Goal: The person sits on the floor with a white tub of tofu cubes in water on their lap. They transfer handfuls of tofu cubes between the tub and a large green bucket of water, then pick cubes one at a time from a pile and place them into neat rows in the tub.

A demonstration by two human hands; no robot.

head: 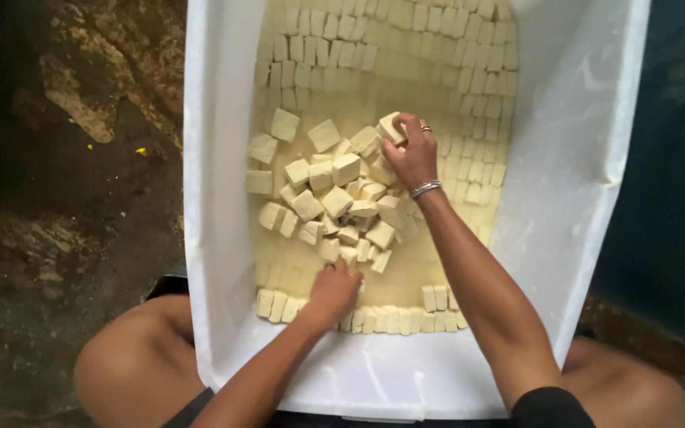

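Two hands in white tub (216, 198): right hand (412, 154) grips tofu cube (391, 125); left hand (333, 292) pressing open on row (374, 319).

To the left of everything lies a dark, wet floor (65, 206), mottled with pale, rough patches — one small yellow scrap (141, 151) sits on it. On the right rises a dark blue wall (667, 182) of some large container or sheet — what it is cannot be told. Two bare knees (132, 361) show at the bottom edge.
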